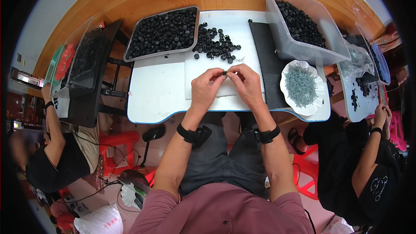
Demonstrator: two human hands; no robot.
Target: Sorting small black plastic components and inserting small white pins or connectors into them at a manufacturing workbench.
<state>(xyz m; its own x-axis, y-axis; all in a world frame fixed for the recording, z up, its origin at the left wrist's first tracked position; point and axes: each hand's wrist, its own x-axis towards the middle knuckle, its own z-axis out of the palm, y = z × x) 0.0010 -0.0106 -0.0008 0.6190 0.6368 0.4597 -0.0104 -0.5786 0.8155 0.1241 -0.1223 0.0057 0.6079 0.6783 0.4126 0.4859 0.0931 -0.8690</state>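
My left hand [206,89] and my right hand [245,86] meet over a white pad [225,91] at the middle of the table. Between the thumb and fingers of my left hand is a small black cap-like part [225,73]. The fingertips of my right hand are pinched together against it; whatever they hold is too small to make out. Just beyond lies a loose pile of black round parts [215,45]. A few small thin grey pieces [237,60] are scattered on the pad near my right fingers.
A grey tray [126,55] of black parts stands back left, a clear bin [291,48] of them back right. A scalloped white plate [308,110] holds thin grey-green pieces beside a black mat [271,80]. Other people sit at tables left [41,160] and right [346,164].
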